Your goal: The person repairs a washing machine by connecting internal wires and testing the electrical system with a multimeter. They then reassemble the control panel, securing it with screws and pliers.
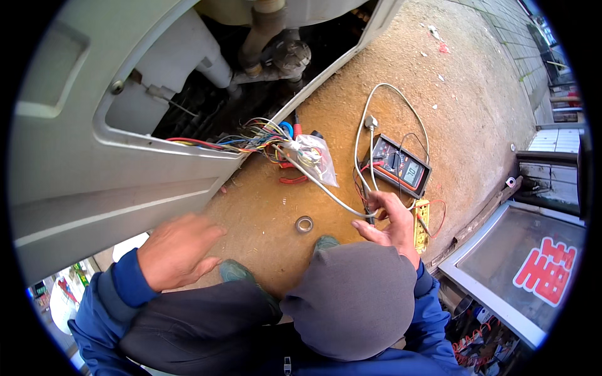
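Observation:
My left hand (180, 252), slightly blurred, hangs empty beside the light panel with its thumb apart from its fingers. At the right, my right hand (394, 227) is curved around the grey cable (338, 199) and a dark lead, thumb and index finger apart. Firm contact is not clear. Just beyond lies a multimeter (396, 166) with its display lit. The cable loops past it to a plug (371, 123). Bundled coloured wires (254, 139) run out of the light-coloured machine casing (125, 169). A yellow power strip (421, 237) with a red probe (423, 225) lies beside my right wrist.
Against the wire bundle rests a clear plastic bag (321, 160), with red-handled pliers (293, 180) nearby. A tape roll (304, 224) lies on the ground before my shoes. Pipes (263, 37) show inside the opened casing. A framed panel (514, 269) with red markings stands at right.

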A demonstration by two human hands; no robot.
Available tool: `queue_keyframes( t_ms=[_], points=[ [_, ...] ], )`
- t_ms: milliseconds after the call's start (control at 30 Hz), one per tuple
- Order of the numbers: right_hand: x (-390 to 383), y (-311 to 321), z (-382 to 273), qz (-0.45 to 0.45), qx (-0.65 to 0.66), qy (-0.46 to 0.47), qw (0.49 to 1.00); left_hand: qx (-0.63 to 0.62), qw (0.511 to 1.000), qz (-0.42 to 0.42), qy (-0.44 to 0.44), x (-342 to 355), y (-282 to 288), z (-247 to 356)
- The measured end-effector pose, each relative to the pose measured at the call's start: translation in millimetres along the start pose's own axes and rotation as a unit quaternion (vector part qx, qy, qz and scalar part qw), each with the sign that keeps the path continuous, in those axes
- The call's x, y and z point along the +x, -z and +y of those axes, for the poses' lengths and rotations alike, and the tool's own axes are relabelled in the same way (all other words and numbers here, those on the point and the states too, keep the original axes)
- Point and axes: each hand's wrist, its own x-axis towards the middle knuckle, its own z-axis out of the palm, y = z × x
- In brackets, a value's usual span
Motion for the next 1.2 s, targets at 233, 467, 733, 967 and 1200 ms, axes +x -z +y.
queue_keyframes(
  t_ms=[233, 467, 733, 967, 1200],
  points=[
    [58.8, -51.4, -39.5, -0.261, -0.177, 0.02, 0.949, 0.023, 0.991, -0.017, 0.133, 91.9, -77.1, -55.2],
    [34.8, -70.0, -36.6, -0.31, -0.05, 0.099, 0.944, -0.657, 0.634, 0.315, 0.259, 133.8, -146.9, -46.0],
    [82.5, -80.3, -30.4, -0.024, -0.146, 0.126, 0.981, -0.662, 0.626, 0.343, 0.231, 161.2, -161.6, -11.4],
    [118.5, -91.6, 4.7, -0.123, -0.082, 0.054, 0.988, -0.663, 0.606, 0.376, 0.229, 169.8, -174.5, -21.4],
    [147.4, -45.0, -23.1, -0.03, -0.141, 0.15, 0.978, -0.656, 0.616, 0.371, 0.231, 165.7, -182.1, -32.9]
  ],
)
